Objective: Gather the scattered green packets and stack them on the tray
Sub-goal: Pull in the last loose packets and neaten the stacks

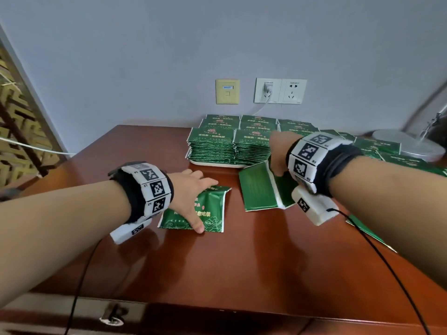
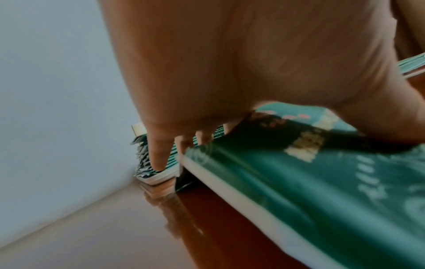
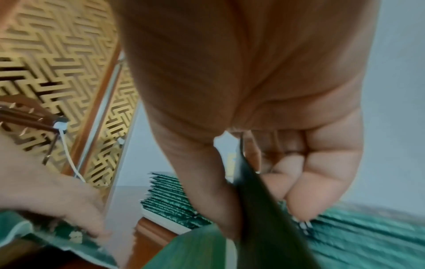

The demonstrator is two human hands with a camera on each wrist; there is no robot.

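- Hidden behind the right wristband (image 1: 316,160): most of the right hand (image 1: 280,153); in the right wrist view, thumb against curled fingers (image 3: 299,191), pinching the top edge of two plain-backed packets (image 1: 262,187), lower edges resting on the table (image 1: 217,262).
- Blurred in both wrist views: packet print, stack edges.
- Left hand (image 1: 191,197) spread flat, fingers nearly straight, pressing down on a printed packet (image 1: 210,213) lying on the table; thumb tip at its near edge.
- Tray (image 1: 212,163) at the table's far edge by the wall, only its white rim visible under tall packet stacks (image 1: 229,143).
- More loose packets (image 1: 387,151) right of the tray, partly covered by the right forearm; one near the right table edge (image 1: 362,228), cut by a black cable.
- Lamp base (image 1: 411,146) far right, stem cut off.
- Wall sockets (image 1: 280,90) above the stacks, one with a plug.
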